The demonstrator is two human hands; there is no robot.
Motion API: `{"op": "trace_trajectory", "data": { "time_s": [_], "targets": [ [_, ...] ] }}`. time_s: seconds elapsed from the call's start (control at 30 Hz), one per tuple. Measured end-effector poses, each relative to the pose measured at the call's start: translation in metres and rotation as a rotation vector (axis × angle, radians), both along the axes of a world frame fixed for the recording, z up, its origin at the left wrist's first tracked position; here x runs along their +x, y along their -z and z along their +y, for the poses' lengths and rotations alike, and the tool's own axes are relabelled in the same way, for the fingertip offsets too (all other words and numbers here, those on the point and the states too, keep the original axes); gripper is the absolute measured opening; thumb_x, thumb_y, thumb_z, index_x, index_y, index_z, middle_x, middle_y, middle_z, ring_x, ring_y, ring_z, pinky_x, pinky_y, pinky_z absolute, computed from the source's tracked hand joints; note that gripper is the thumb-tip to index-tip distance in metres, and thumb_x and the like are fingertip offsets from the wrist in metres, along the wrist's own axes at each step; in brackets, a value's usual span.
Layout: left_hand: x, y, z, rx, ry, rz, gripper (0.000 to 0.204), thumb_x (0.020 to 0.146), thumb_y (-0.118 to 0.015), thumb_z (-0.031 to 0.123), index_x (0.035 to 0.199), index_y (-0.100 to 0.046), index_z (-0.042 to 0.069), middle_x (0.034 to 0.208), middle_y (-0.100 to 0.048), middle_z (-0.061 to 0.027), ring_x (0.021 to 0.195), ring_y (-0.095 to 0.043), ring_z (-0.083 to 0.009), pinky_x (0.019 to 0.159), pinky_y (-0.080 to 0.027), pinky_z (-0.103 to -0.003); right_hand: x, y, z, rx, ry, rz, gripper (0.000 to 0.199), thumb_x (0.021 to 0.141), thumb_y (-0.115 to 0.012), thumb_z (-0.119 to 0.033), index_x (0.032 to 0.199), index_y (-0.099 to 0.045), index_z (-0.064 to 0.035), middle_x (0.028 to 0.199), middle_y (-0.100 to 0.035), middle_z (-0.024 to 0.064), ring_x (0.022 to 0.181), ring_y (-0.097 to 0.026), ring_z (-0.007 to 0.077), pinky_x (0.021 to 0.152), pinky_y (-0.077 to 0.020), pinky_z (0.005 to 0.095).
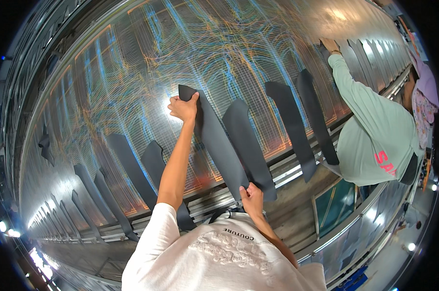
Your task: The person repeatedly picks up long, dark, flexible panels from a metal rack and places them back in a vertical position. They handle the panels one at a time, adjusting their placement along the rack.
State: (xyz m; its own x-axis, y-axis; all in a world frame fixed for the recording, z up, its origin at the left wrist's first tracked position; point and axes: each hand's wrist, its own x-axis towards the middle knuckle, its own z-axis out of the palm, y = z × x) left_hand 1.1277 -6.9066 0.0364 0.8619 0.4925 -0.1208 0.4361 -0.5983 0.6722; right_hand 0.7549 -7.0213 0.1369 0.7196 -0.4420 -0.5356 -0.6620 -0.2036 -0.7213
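A long dark grey strip (218, 140) lies slantwise against a big shiny metal sheet (132, 72) that has a fine grid and coloured reflections. My left hand (183, 107) is stretched far out and pinches the strip's far end against the sheet. My right hand (252, 196) grips the strip's near end, close to my white shirt (219, 257). A second dark strip (248, 145) lies just to the right of the held one, almost touching it.
Several more dark strips (289, 126) are stuck in a row along the sheet on both sides. A metal rail (297, 169) runs along its near edge. At the right, a co-worker in a mint-green top (369, 126) presses a hand (331, 44) on another strip.
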Motion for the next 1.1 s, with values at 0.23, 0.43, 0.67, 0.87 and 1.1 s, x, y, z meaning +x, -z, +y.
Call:
{"op": "trace_trajectory", "data": {
  "time_s": [0.23,0.43,0.67,0.87,1.1],
  "targets": [
    [0.003,0.008,0.004,0.019,0.062,0.036,0.085,0.059,-0.091,0.053,0.112,-0.058,-0.004,0.113,-0.060,-0.0158,0.118,-0.046,-0.0353,0.103,-0.032,-0.052,0.001,-0.002,0.000,0.001,0.003,0.007,0.011,0.094,-0.064,-0.006,0.093,-0.063,0.0042,0.070,-0.065,0.0014,0.060,-0.049,0.0032,0.053,-0.0392,0.0249],
    [0.001,0.011,0.003,0.045,0.054,-0.003,0.081,0.059,-0.091,0.053,0.109,-0.060,-0.003,0.109,-0.061,-0.0134,0.116,-0.047,-0.0350,0.102,-0.032,-0.052,-0.002,0.009,0.003,-0.047,0.040,-0.069,0.023,0.089,-0.068,-0.014,0.081,-0.058,0.0035,0.059,-0.056,0.0155,0.048,-0.050,0.0230,0.050,-0.0391,0.0392],
    [0.004,0.015,0.005,0.035,0.042,-0.009,0.076,0.060,-0.091,0.048,0.106,-0.058,-0.002,0.108,-0.059,-0.0120,0.113,-0.046,-0.0338,0.100,-0.033,-0.051,0.000,0.004,0.001,0.003,-0.009,-0.001,0.011,0.095,-0.063,-0.006,0.094,-0.063,0.0044,0.070,-0.066,0.0019,0.059,-0.049,0.0030,0.052,-0.0388,0.0253],
    [0.005,0.014,0.005,0.053,0.049,0.010,0.074,0.061,-0.091,0.046,0.106,-0.057,-0.002,0.106,-0.059,-0.0124,0.111,-0.046,-0.0337,0.099,-0.033,-0.051,0.007,-0.005,0.002,0.024,0.024,-0.010,0.014,0.094,-0.064,-0.010,0.090,-0.062,0.0036,0.069,-0.067,0.0066,0.056,-0.053,0.0109,0.053,-0.0408,0.0300],
    [0.006,0.017,0.003,0.144,0.062,-0.019,0.076,0.059,-0.090,0.052,0.102,-0.062,-0.004,0.109,-0.060,-0.0117,0.112,-0.048,-0.0359,0.097,-0.035,-0.054,0.000,0.010,0.008,-0.159,-0.046,-0.055,0.028,0.090,-0.068,-0.021,0.085,-0.059,0.0050,0.070,-0.067,0.0153,0.064,-0.065,0.0361,0.066,-0.0483,0.0461]
  ]
}}
